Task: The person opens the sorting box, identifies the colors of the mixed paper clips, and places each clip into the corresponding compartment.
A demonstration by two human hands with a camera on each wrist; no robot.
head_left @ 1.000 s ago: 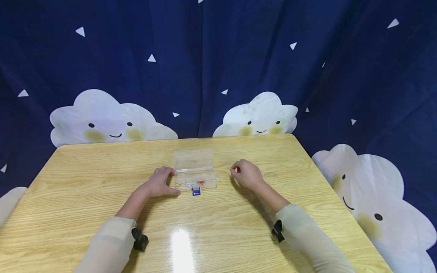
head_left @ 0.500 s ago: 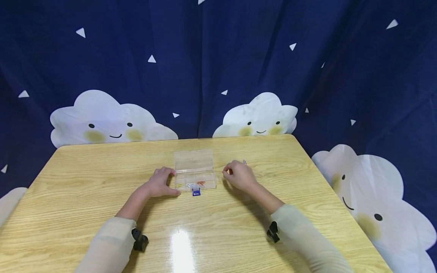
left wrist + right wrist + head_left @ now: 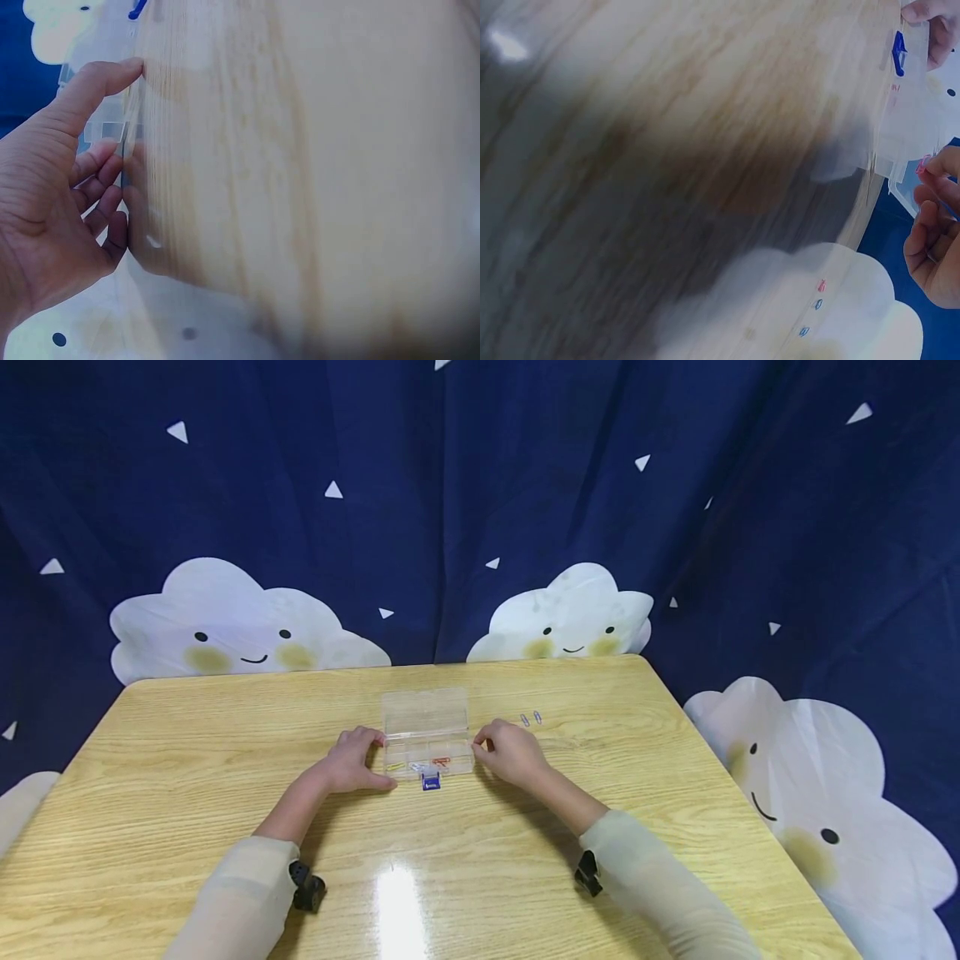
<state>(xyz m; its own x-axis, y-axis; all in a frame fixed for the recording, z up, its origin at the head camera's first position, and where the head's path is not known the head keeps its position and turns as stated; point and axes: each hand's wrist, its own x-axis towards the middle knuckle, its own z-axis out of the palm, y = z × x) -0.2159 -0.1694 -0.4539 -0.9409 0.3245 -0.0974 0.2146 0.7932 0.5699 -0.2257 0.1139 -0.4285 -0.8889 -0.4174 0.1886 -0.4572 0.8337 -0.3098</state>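
A clear plastic compartment box point(image 3: 408, 752) lies on the table with its lid point(image 3: 424, 712) raised at the back and a blue latch point(image 3: 431, 782) at the front. Inside, along the near row, are a yellow paper clip point(image 3: 394, 767), white paper clips point(image 3: 417, 767) and red paper clips point(image 3: 442, 762). My left hand point(image 3: 352, 762) holds the box's left end, thumb at the front corner and fingers at the side. Between thumb and forefinger, my right hand point(image 3: 513, 753) pinches a pink paper clip point(image 3: 922, 165) at the box's right end.
Two blue paper clips point(image 3: 531, 719) lie on the wooden table point(image 3: 225, 727) beyond my right hand. The right wrist view also shows a pink clip point(image 3: 821, 286) near them. A dark blue curtain point(image 3: 442, 510) with clouds hangs behind the table.
My right hand has moved left, from apart from the box to its right end. The two blue clips on the table have come into sight behind it. My left hand has stayed put.
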